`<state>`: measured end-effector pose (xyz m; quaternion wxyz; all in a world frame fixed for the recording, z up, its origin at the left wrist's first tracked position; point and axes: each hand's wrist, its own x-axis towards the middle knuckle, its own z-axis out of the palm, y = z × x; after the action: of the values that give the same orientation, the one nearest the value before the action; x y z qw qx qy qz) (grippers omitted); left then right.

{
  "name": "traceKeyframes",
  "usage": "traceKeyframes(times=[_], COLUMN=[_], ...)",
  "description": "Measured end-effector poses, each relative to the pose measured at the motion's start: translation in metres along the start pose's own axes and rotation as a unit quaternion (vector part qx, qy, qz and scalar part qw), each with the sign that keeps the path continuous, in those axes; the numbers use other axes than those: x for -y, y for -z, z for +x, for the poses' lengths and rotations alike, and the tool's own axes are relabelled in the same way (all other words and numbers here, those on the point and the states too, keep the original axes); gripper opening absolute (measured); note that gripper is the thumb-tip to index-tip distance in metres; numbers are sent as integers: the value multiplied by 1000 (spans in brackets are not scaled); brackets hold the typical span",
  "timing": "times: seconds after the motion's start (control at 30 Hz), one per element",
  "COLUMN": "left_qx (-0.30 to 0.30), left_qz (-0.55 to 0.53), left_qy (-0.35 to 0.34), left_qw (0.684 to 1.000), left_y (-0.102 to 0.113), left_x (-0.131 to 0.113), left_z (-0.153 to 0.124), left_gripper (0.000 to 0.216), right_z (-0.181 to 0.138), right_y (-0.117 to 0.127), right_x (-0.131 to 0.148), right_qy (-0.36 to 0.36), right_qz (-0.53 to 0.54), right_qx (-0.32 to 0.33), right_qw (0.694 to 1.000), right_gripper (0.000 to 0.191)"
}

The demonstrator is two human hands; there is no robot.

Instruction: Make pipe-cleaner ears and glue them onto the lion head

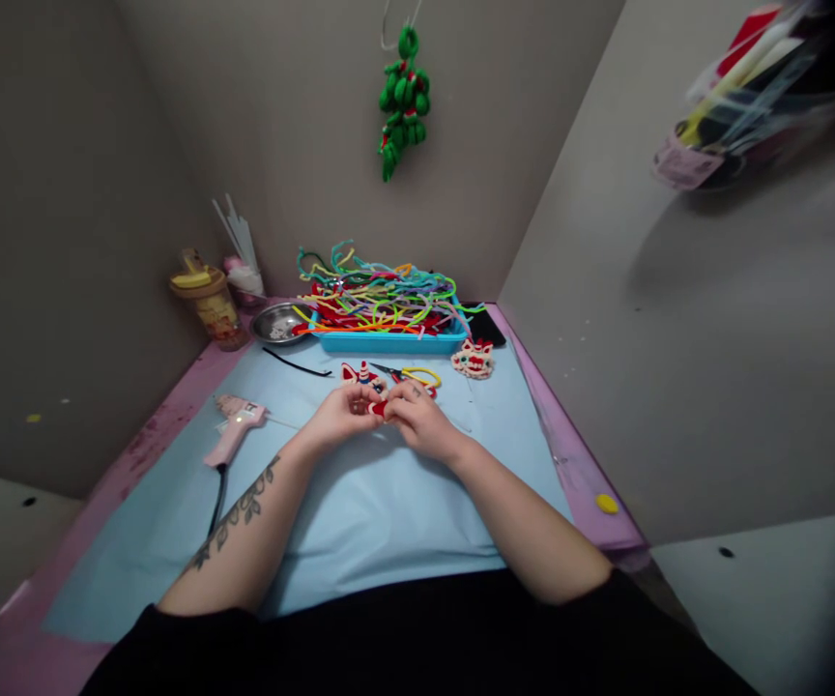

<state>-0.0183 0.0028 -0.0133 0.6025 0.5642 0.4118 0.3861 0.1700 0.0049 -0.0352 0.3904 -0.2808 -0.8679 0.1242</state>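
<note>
My left hand point(341, 416) and my right hand point(421, 420) meet over the middle of the light blue mat point(359, 512), fingers pinched together on a small red pipe-cleaner piece point(378, 409). Just beyond them lie a red and white pipe-cleaner figure point(359, 373), scissors with yellow handles point(414, 375) and a red and white woven piece point(473, 360).
A blue tray point(388, 340) heaped with coloured pipe cleaners sits at the back. A metal bowl point(277, 323), a yellow-lidded cup point(207, 302) and a pink glue gun point(235, 425) are on the left. A green ornament point(403, 101) hangs on the wall. Grey walls close in on both sides.
</note>
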Motion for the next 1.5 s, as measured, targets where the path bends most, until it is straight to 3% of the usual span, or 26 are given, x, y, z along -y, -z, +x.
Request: traceKeyframes(times=[0.57, 0.83, 1.03, 1.17, 1.27, 1.33, 1.5], left_qx=[-2, 75, 119, 118, 97, 83, 58], left_qz=[20, 68, 85, 81, 90, 103, 143], left_qy=[5, 14, 16, 7, -11, -27, -44], left_qw=[1000, 995, 989, 990, 991, 991, 987], left_y=[2, 5, 8, 8, 8, 8, 7], left_x=[1, 4, 7, 5, 4, 5, 10], left_z=[0, 0, -2, -2, -2, -2, 1], left_gripper=[37, 35, 32, 33, 33, 31, 29], right_z=[1, -1, 0, 0, 1, 1, 3], right_y=[11, 7, 10, 9, 2, -5, -12], right_x=[-15, -14, -17, -18, -16, -14, -7], right_qy=[25, 20, 25, -40, -125, -205, -369], right_qz=[-108, -164, -134, -67, 69, 175, 376], right_qx=[10, 47, 18, -33, -55, -60, -37], right_qw=[994, 985, 991, 996, 988, 961, 849], right_gripper=[16, 18, 13, 18, 17, 16, 24])
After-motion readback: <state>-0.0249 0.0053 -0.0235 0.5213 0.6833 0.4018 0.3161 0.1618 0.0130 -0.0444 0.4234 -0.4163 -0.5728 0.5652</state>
